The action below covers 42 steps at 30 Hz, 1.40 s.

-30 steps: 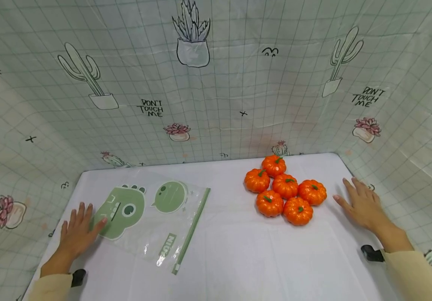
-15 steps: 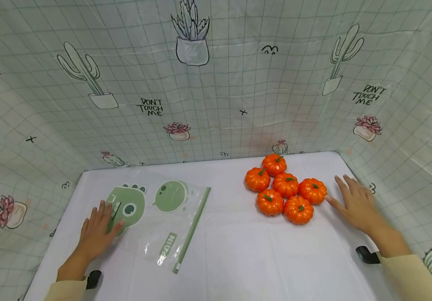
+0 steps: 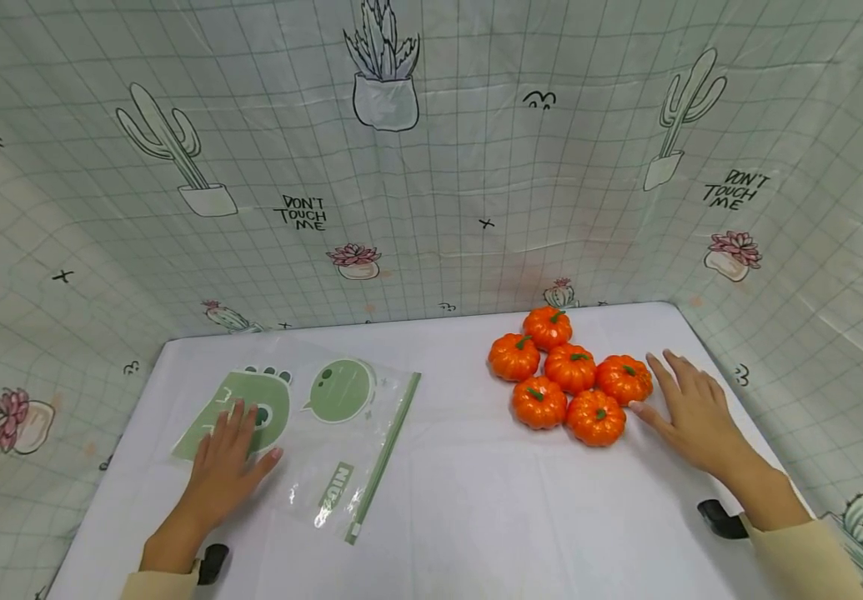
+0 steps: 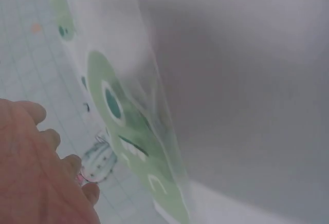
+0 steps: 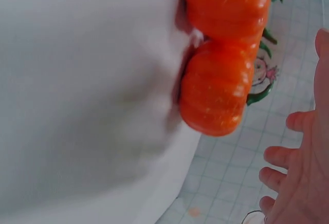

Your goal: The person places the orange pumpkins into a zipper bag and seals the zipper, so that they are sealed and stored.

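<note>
A clear zip bag [image 3: 341,392] with a green dinosaur face and a green zip strip lies flat at the left of the table. My left hand [image 3: 223,468] hovers over its dinosaur print, fingers extended and holding nothing; the left wrist view shows a gap between the fingers and the bag [image 4: 123,116]. Several small orange pumpkins with green stems are clustered right of centre. Just right of the rightmost pumpkin [image 3: 624,381], my right hand [image 3: 689,417] is held with fingers spread and nothing in it. In the right wrist view it stays apart from the nearest pumpkin [image 5: 216,88].
A white cloth covers the table [image 3: 491,508]. Around its back and sides hangs a gridded curtain [image 3: 446,183] printed with cacti and lettering. A black wrist-worn piece [image 3: 213,564] shows by the left sleeve and another [image 3: 721,519] by the right.
My left hand has moved right, from the bag's left edge to over the dinosaur face. My right hand has moved left, closer to the pumpkins. Bag and pumpkins have stayed put.
</note>
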Available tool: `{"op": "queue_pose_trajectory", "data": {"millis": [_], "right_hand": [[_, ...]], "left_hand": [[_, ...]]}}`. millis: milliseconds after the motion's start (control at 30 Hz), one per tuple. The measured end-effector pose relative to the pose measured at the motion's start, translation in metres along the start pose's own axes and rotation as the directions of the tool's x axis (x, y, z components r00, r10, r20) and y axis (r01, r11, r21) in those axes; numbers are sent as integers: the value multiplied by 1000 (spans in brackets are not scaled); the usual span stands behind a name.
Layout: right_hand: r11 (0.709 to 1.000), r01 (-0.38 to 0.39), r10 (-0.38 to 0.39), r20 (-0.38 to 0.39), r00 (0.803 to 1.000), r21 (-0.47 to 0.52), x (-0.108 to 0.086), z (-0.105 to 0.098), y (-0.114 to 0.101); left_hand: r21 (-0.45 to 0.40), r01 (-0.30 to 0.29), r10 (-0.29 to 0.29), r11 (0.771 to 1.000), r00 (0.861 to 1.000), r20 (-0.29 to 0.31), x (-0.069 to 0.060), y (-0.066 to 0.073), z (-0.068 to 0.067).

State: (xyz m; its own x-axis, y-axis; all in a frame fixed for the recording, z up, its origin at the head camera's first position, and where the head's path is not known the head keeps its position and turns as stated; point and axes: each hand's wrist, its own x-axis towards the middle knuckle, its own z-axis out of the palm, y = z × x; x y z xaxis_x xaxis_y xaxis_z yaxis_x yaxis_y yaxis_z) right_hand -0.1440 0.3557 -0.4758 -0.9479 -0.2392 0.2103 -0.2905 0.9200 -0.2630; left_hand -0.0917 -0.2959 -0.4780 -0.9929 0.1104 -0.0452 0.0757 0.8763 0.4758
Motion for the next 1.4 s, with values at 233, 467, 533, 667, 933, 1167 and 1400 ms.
{"op": "queue_pose_trajectory", "data": {"millis": [233,467,533,667,933,1167,1400], "right_hand": [[1000,30,-30,-5,1000,5,-3,1,-16],[998,70,-70,-26,997,1,-5,6,-29],[996,84,-84,-31,996,-3,-6,8,-31],[995,97,-98,-37,994,-18,-9,11,-36],[994,102,-102,-23,994,-31,-12,12,-48],[994,102,-103,-19,994,-41,-15,16,-54],[993,106,-108,-27,994,-52,-16,18,-57]], "left_hand": [[46,-70,71,996,997,-36,-4,20,12],[72,-138,142,988,988,-56,-9,43,26],[75,-159,163,984,985,-54,-11,50,30],[74,-176,180,982,983,-43,-14,60,40],[91,-173,175,981,985,-10,-17,79,55],[71,-185,186,980,983,2,-22,93,67],[100,-193,195,976,981,-10,-23,101,77]]}}
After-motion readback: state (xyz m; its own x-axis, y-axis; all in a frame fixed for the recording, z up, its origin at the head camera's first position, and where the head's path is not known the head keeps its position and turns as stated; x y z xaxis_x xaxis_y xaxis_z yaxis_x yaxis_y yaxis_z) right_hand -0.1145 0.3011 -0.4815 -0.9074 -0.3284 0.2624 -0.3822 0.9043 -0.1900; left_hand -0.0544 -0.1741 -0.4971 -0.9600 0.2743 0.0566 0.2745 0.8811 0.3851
